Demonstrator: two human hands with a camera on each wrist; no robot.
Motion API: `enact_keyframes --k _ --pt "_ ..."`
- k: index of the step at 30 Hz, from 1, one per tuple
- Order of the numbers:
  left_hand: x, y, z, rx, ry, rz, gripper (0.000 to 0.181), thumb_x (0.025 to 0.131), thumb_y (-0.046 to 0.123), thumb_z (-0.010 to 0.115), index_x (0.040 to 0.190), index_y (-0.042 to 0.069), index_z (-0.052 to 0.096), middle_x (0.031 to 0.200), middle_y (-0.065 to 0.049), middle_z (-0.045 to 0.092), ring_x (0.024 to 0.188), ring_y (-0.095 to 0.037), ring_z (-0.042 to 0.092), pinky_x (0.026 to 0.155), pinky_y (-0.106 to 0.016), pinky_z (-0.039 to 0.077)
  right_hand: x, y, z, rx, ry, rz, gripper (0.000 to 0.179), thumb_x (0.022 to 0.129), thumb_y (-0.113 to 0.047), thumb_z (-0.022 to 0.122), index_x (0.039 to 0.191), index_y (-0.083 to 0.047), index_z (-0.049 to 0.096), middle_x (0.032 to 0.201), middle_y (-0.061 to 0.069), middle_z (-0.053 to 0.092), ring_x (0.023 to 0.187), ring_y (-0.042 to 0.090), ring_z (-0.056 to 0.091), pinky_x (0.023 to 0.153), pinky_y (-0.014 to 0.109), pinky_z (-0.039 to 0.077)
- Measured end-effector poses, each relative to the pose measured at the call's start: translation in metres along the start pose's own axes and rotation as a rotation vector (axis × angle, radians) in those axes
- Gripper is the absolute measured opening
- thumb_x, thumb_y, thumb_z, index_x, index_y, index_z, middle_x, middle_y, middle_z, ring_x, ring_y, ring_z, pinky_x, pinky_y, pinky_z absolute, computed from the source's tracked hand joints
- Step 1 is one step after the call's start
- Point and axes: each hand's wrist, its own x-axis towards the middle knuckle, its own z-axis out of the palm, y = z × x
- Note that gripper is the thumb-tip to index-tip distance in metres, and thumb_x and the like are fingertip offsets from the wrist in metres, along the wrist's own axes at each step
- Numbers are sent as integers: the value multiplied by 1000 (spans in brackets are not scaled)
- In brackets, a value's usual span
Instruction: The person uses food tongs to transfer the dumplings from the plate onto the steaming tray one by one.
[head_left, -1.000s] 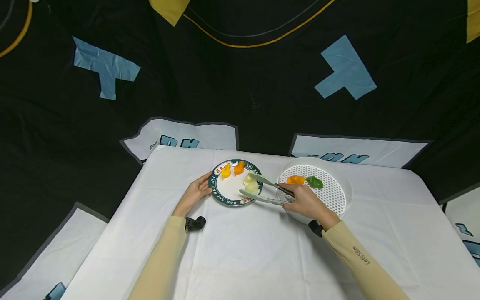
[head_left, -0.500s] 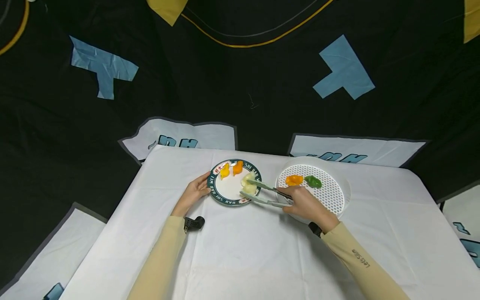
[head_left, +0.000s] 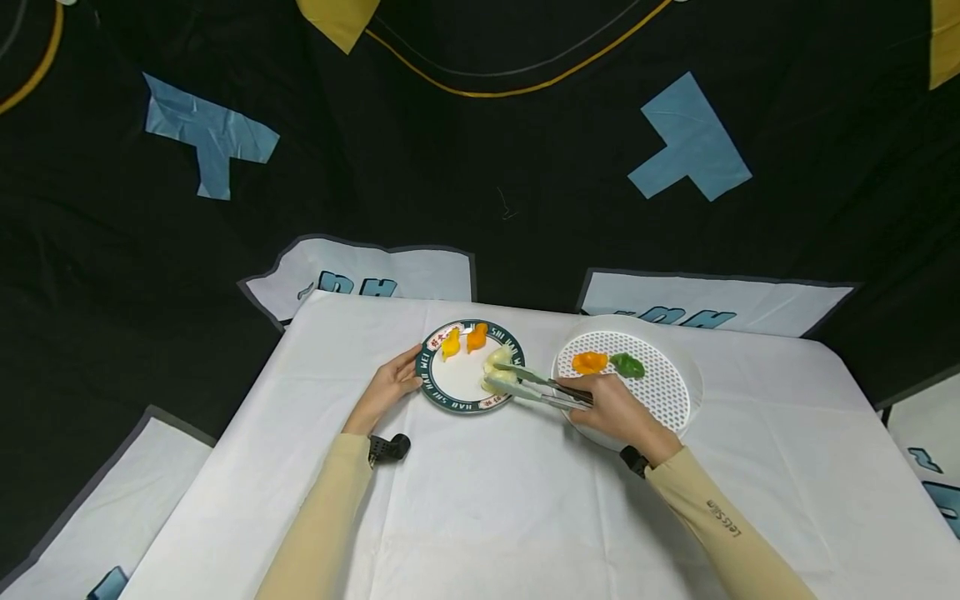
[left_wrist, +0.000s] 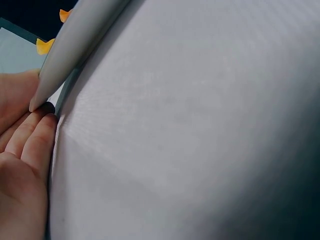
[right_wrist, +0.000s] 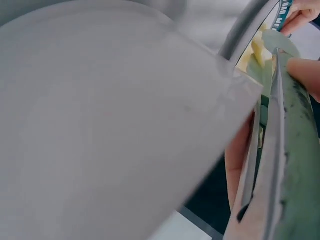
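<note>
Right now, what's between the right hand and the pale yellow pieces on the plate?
The green tongs, gripped by the right hand, span that stretch to the pale yellow pieces; the head view shows this.

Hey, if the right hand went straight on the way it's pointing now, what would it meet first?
Probably the pale pieces on the plate: the right hand holds tongs pointing that way, with their tips at those pieces. Whether they touch is unclear from this angle.
</note>
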Motion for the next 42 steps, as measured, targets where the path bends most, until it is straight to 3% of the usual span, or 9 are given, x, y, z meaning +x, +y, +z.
enact_keyframes --k 6,12,19,28,34,42 --pt "0 0 1 -6 -5 5 64 93 -8 49 150 -3 21 153 -24 21 140 -30 25 110 -26 31 -2 2 -5 49 -5 39 47 72 1 72 119 0 67 99 12 70 74 12 59 63 28 56" --pt "1 1 1 -7 3 1 64 92 -9 50 150 -2 22 153 -24 23 140 -29 26 110 -26 32 -6 4 -20 67 40 96 47 72 1 73 118 2 67 100 16 68 74 17 58 61 29 55" --pt "1 2 1 0 10 -9 64 92 -9 49 150 -2 22 153 -23 23 140 -28 26 109 -24 33 -22 16 -41 55 108 171 48 72 1 70 120 4 65 107 22 66 76 21 59 63 33 55" --pt "1 -1 -1 6 11 0 64 92 -9 50 150 -2 23 152 -24 25 139 -30 28 108 -24 35 -49 38 -62 48 143 236 45 76 1 70 121 4 64 110 25 65 79 22 60 62 27 54" --pt "0 1 0 4 2 9 65 91 -10 50 149 -3 22 151 -26 24 139 -31 26 108 -24 35 -67 50 -65 39 156 253 45 75 2 70 121 2 65 112 24 65 82 23 58 60 24 50" --pt "1 0 1 14 2 3 65 91 -9 50 149 -3 23 152 -25 23 140 -30 26 109 -26 33 -79 61 -60 68 116 276 46 75 3 69 121 4 64 114 25 64 82 23 56 57 21 45"
